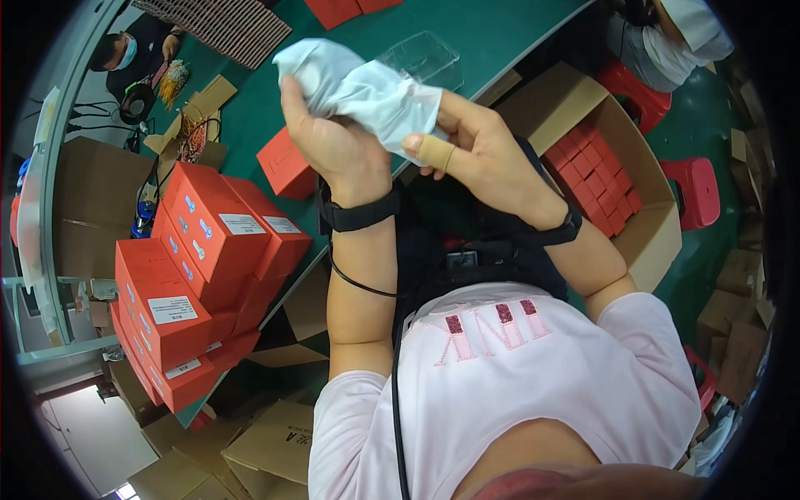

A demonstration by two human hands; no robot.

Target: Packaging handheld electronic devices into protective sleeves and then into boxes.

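White glove held up between both hands

The glove (354, 83) is a thin, pale white one of soft, crinkled material, bunched and creased rather than flat. It sits in the air above the green table (500, 33), gripped by the left hand (333, 142) at its lower left side and by the right hand (475, 154) at its right end. Its loose upper corner points up and to the left. One right fingertip wears a tan finger cot (435, 152).

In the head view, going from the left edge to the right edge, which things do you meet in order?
Stack of red boxes → left hand → white cloth → right hand → open cardboard carton of red boxes → red stool.
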